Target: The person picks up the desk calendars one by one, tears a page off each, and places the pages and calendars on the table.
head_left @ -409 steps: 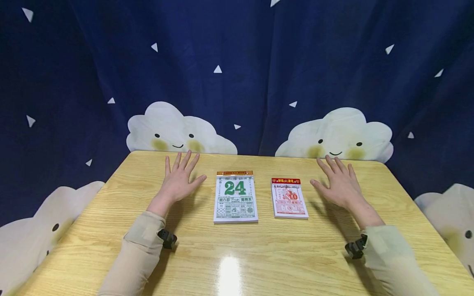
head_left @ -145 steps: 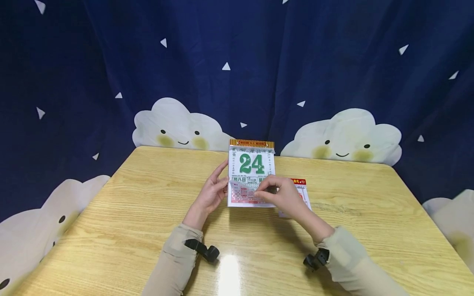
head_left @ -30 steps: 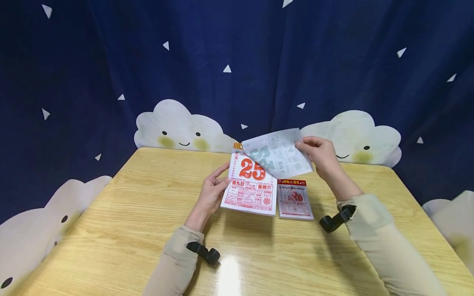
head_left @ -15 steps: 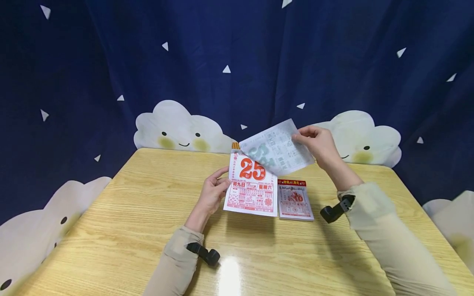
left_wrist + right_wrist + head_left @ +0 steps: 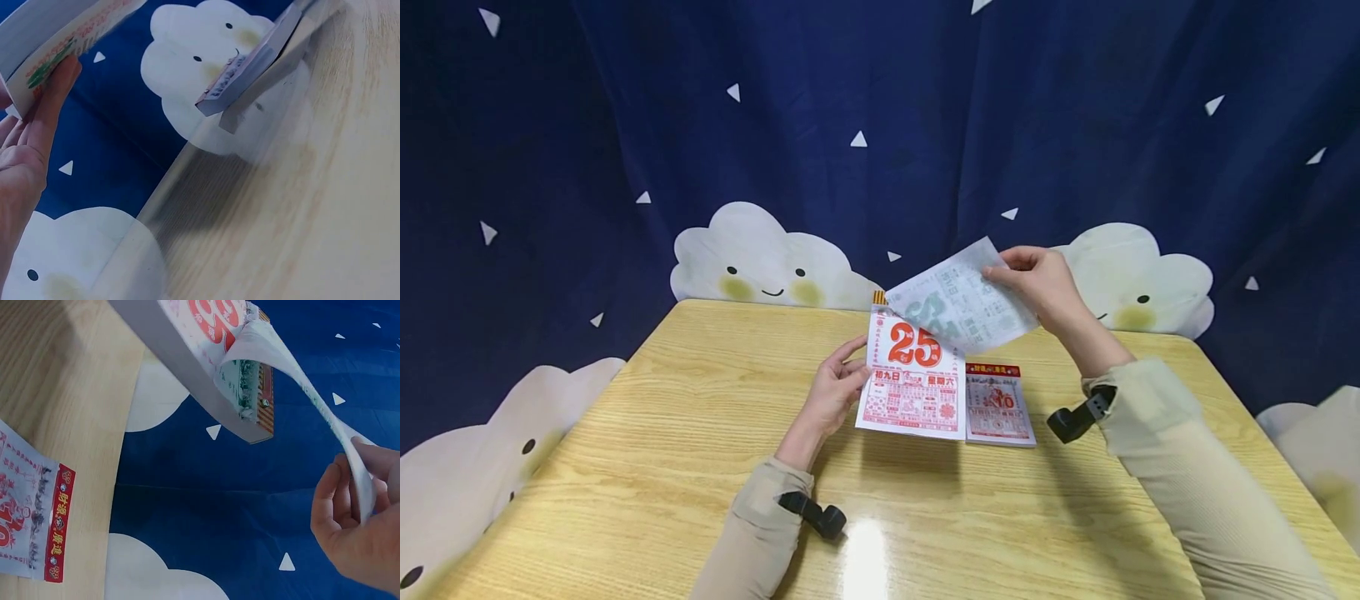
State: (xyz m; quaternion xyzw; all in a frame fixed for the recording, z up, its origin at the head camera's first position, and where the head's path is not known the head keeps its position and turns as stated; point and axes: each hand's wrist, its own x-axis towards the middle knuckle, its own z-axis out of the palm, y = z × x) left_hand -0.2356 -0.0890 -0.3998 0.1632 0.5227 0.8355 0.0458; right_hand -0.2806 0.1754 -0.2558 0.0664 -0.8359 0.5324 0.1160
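My left hand (image 5: 831, 392) grips the left edge of the larger tear-off calendar (image 5: 910, 396), which is raised above the table and shows a red 25. My right hand (image 5: 1045, 287) pinches the lower part of its green 24 page (image 5: 966, 300), drawn up and over to the right so its back shows. In the right wrist view the calendar page (image 5: 275, 347) curls up from the striped binding (image 5: 265, 400), joined there at least in part. The left wrist view shows my left hand (image 5: 37, 137) with fingers behind the calendar block (image 5: 37, 37).
A smaller tear-off calendar (image 5: 1000, 408) with a red header and a red 10 lies on the wooden table (image 5: 685, 417), just right of and below the raised one. A dark blue curtain (image 5: 805, 92) with white clouds hangs behind the table's far edge.
Earlier both calendars lay flat between my spread hands; then the larger was lifted and its 24 page peeled upward. Over the last second my right hand rose slightly, moving the page up and left.
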